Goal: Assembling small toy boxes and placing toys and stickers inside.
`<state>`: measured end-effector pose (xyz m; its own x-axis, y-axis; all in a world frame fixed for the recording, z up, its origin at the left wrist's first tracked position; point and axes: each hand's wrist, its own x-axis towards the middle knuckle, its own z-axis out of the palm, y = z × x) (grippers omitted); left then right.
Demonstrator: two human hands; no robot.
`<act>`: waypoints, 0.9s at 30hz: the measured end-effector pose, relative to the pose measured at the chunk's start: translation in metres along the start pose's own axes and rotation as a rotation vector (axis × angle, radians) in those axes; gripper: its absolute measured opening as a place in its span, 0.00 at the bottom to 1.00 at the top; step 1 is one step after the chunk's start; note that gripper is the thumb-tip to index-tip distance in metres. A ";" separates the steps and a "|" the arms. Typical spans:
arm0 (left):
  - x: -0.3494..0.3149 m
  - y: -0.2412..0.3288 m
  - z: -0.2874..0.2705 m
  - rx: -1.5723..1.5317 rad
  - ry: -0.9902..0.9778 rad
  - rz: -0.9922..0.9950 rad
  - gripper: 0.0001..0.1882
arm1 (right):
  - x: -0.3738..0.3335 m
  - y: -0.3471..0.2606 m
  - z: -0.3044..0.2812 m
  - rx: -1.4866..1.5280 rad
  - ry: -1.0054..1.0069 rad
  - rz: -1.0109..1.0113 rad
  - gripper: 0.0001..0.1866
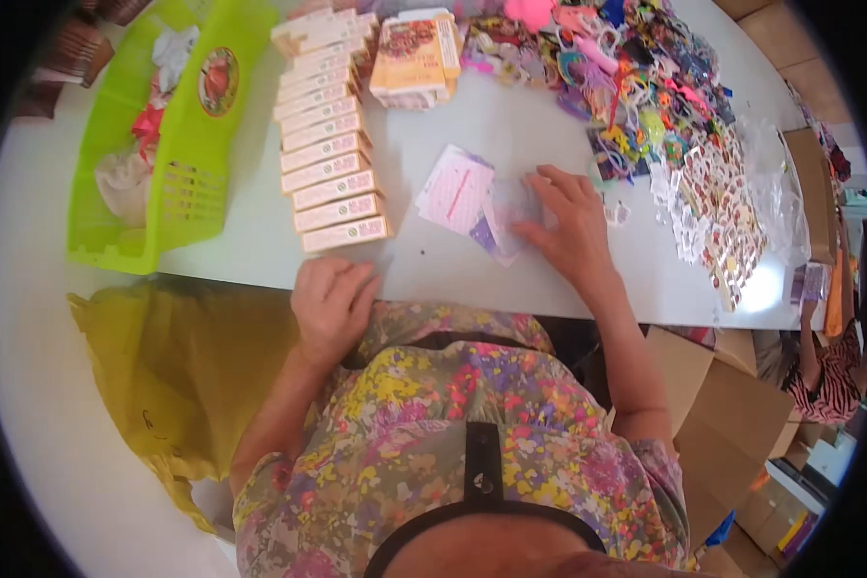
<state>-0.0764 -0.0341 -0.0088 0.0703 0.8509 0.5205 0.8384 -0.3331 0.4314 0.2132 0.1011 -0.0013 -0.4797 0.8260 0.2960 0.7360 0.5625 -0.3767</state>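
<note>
My left hand (332, 301) rests at the table's front edge with its fingers curled in. It lies just below the nearest box of a row of small cream cartons (335, 183), and nothing shows in it. My right hand (570, 223) is over the table with thumb and fingers apart. Beside its thumb and fingertips lies a see-through purplish sheet or packet (511, 207); I cannot tell whether they touch it. Left of that, a few white and pink printed papers (458, 193) overlap on the tabletop.
A lime-green plastic basket (188, 154) with cloth-like items stands at left. Beyond the papers is a flat yellow-orange carton (414, 56). Colourful small trinkets (636, 87) heap at far right, with white-backed pieces (718, 207) nearer. A yellow-green bag (193, 366) hangs below; cardboard boxes (732, 414) stand right.
</note>
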 end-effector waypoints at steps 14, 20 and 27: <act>0.030 0.029 -0.003 -0.180 0.073 0.083 0.12 | 0.149 -0.001 0.060 -0.060 0.256 -0.299 0.18; 0.047 0.041 0.006 -0.443 0.054 -0.087 0.10 | 0.148 -0.005 0.046 -0.096 0.483 -0.420 0.14; 0.104 0.049 0.039 -1.991 -0.213 -0.898 0.31 | 0.089 -0.024 -0.017 0.021 0.618 -0.596 0.11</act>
<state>-0.0070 0.0535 0.0376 0.2498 0.9474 -0.1999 -0.8080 0.3178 0.4962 0.1616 0.1603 0.0490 -0.4330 0.2272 0.8723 0.4319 0.9017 -0.0204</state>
